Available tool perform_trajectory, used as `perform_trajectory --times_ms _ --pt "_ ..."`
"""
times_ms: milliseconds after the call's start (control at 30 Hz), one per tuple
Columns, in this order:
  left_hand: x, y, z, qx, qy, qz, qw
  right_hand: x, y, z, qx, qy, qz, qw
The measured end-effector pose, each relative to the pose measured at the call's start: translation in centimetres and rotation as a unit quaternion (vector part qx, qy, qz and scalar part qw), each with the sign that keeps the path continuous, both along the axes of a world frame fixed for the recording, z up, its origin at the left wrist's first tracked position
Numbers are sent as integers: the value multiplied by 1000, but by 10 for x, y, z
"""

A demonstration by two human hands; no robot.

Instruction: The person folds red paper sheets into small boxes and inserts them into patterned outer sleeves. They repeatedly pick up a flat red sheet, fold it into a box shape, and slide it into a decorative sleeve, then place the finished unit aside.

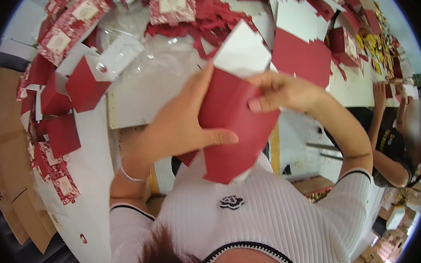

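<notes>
Both of my hands hold a red cardboard box [241, 125] in front of my chest. Its white inner flap [244, 50] stands up at the far end. My left hand [180, 116] grips the left side, with the thumb lying across the red face. On the upper right, my right hand [280, 93] pinches the box edge, its thumb on the outside and its fingers partly hidden behind. The lower end of the box shows cut flap edges close to my shirt.
Flat red and white box blanks [302, 53] lie at the far right of the table. Red ribbons [208, 23] are heaped at the back. Red boxes [85, 86] and patterned boxes [74, 26] crowd the left. Another person [394, 134] works at the right. Brown cartons [9, 158] stand far left.
</notes>
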State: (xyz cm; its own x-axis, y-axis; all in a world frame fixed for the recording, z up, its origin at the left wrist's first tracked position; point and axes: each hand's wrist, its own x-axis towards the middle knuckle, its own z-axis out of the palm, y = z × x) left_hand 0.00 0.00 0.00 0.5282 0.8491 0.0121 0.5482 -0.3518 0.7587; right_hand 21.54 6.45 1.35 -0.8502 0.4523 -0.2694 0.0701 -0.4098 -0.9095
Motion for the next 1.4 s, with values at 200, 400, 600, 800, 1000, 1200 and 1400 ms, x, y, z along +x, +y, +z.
perform_trajectory --times_ms 200,400,600,800,1000,1200,1400 --pt "12 3 1 -219 -303 89 923 -7 4 31 414 -105 -42 903" --pt "-9 5 6 -121 -420 155 886 30 -8 35 765 -83 -165 618" --pt "-10 27 -11 -269 -530 52 802 6 -17 9 806 -45 -137 573" --pt "-5 33 2 83 -419 59 902 20 9 -6 646 64 -249 718" --pt "32 29 22 195 -500 75 840 -8 -8 1 402 172 -264 859" --pt "37 34 11 163 -482 127 851 -36 -23 3 232 199 -454 837" --pt "23 36 2 4 -557 2 830 -40 -25 -14 248 224 -542 771"
